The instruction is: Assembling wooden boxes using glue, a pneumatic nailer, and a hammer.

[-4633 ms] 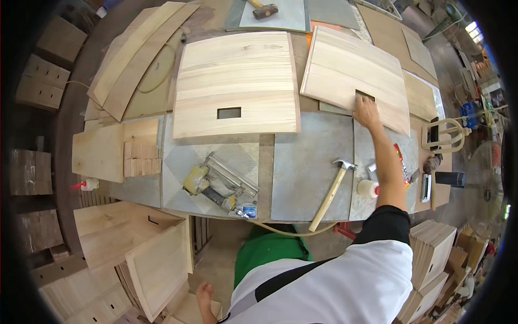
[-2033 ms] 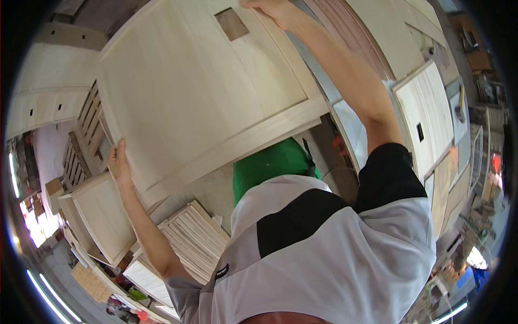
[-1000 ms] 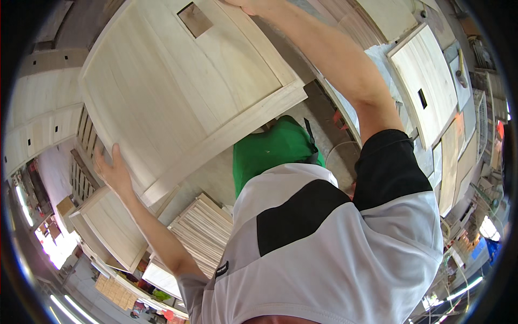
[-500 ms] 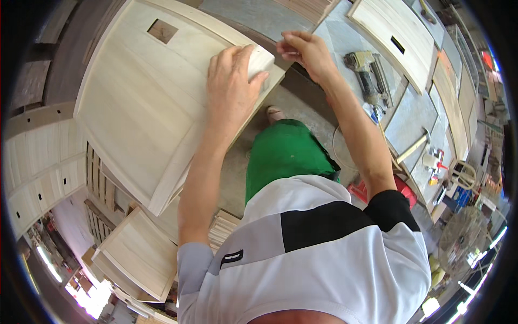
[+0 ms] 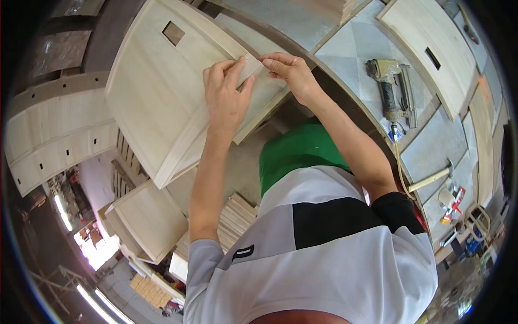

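A pale framed wooden panel (image 5: 167, 86) with a small rectangular cutout lies at the upper left, its near right corner close to my hands. My left hand (image 5: 225, 92) grips that corner, fingers curled on the top face and thumb by the edge. Just right of it, my right hand (image 5: 290, 73) pinches thumb and forefinger together at the tip of the corner. Whatever is between those fingertips is too small to make out. Beneath the corner sits another pale wooden panel (image 5: 267, 100).
On the workbench (image 5: 372, 19) at right lie a nail gun (image 5: 389, 89) with a yellow hose, a hammer (image 5: 429, 180), a white glue bottle (image 5: 447, 197) and another slotted panel (image 5: 431, 43). Wooden cabinets (image 5: 59, 121) stand far left. A wooden drawer-like piece (image 5: 148, 216) and stacked strips (image 5: 234, 216) sit lower left.
My right hand has moved from beside the panel to its corner, its fingertips now close to my left hand. The left hand has loosened slightly at the corner. The whole view has shifted.
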Demonstrator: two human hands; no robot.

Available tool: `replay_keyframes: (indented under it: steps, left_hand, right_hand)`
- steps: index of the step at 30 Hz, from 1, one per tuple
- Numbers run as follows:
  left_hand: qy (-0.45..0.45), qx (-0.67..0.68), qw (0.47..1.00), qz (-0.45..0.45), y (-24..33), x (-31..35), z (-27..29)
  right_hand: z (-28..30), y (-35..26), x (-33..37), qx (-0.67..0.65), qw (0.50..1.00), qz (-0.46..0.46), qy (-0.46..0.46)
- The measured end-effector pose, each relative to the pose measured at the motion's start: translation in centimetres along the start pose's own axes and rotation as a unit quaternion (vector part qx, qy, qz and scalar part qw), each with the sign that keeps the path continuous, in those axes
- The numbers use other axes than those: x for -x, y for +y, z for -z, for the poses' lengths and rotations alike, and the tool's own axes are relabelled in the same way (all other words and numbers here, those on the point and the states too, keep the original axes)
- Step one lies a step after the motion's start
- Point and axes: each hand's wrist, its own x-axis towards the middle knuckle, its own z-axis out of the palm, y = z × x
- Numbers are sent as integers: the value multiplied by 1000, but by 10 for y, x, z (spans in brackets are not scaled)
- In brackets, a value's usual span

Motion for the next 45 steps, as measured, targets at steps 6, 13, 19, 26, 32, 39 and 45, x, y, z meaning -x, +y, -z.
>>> replay_keyframes:
  steps: [6,13,19,26,32,39,45]
  left_hand:
    - [7,19,1000,9,1,-3,-2]
    - [-30,20,997,64,4,-4,-1]
    - [-34,27,997,68,3,-6,-2]
    - [-35,34,995,85,5,-7,-2]
    - [-41,24,994,95,7,-7,-1]
    - [-41,26,994,98,6,-9,-2]
    - [-34,28,995,94,4,-7,-3]
  right_hand:
    - [16,-5,-16,-64,988,-77,-115]
    - [22,-8,-30,-72,970,-138,-186]
    - [24,-7,-35,-57,966,-126,-219]
    - [26,-3,-39,-100,959,-146,-223]
    - [23,-2,-41,-71,965,-143,-209]
    - [21,-4,-43,-73,962,-151,-215]
    - [21,-5,-41,-87,961,-154,-212]
